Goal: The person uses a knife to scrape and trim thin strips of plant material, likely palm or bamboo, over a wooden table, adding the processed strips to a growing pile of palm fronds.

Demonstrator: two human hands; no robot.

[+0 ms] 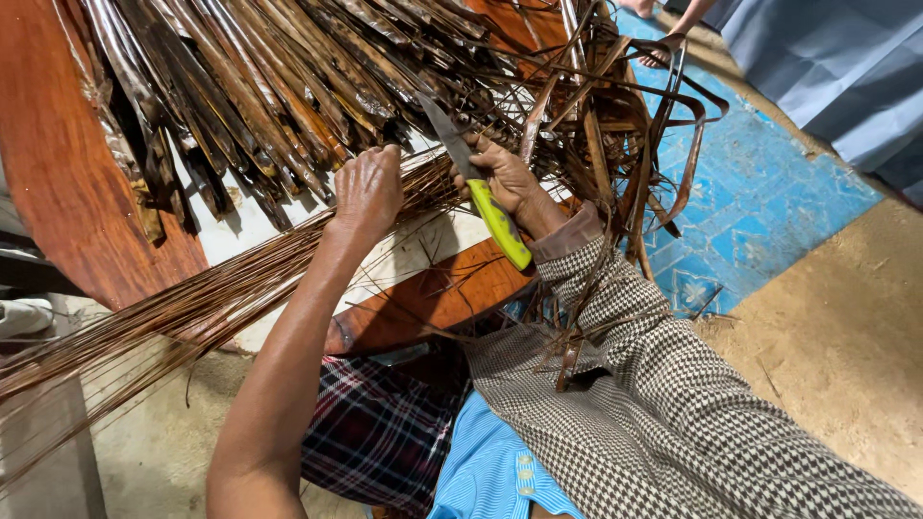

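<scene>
My left hand (368, 187) is closed around a long bundle of thin brown leaf ribs (192, 308) that runs down to the lower left. Just to its right, my right hand (510, 178) grips a knife by its lime-green handle (500, 223). The grey blade (444, 130) points up and to the left, over the ribs. A houndstooth sleeve covers my right forearm; my left arm is bare. Both hands rest at the edge of a reddish wooden table (58, 173).
Dried dark-brown palm leaves (240, 86) lie heaped across the table, and curled strips (654, 144) hang off its right side. A white sheet (240, 226) lies under the leaves. Blue patterned floor tiles (769, 202) and bare sandy floor lie to the right. Another person's blue garment (836, 67) shows at upper right.
</scene>
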